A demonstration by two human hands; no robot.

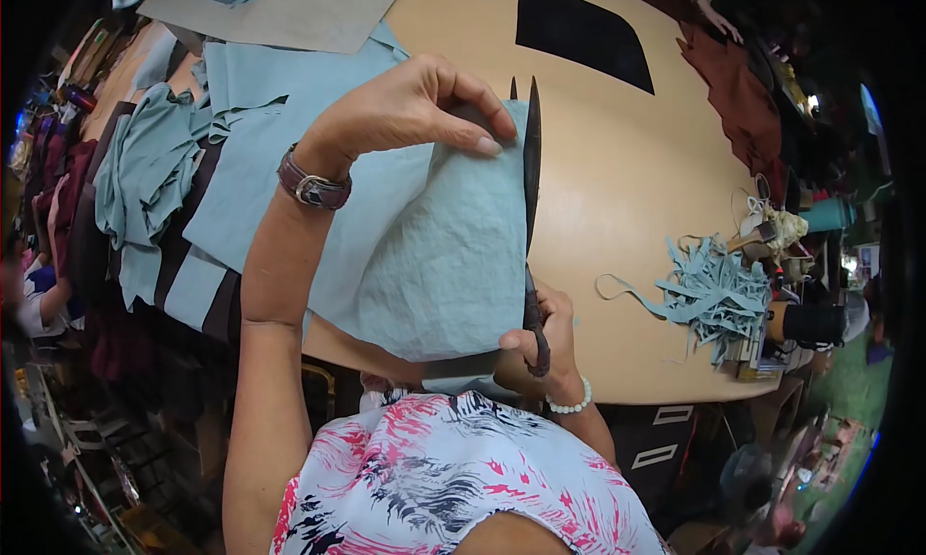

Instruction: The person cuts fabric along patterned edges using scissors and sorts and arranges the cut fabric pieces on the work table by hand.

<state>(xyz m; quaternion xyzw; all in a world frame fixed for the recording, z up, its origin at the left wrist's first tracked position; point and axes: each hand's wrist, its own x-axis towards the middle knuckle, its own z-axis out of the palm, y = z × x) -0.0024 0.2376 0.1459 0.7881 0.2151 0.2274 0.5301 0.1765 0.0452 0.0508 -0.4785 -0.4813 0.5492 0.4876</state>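
Note:
A light blue-green piece of fabric (453, 246) is held up over the table, its top edge pinched between the thumb and fingers of my left hand (424, 107). Long dark scissors (531, 179) run along the fabric's right edge, blades pointing away from me and slightly parted at the tips. My right hand (552, 333) grips their handles near the table's front edge. Part of the fabric lies across the table to the left, under my left wrist.
On the tan table (617, 189) lies a black curved panel (584, 36) at the back. Thin fabric strips (716, 290) are heaped at right beside a brush (752, 237). Crumpled blue-green cloth (149, 174) is at left, grey sheet (280, 15) behind, brown material (733, 102) at far right near another person's hand (719, 20).

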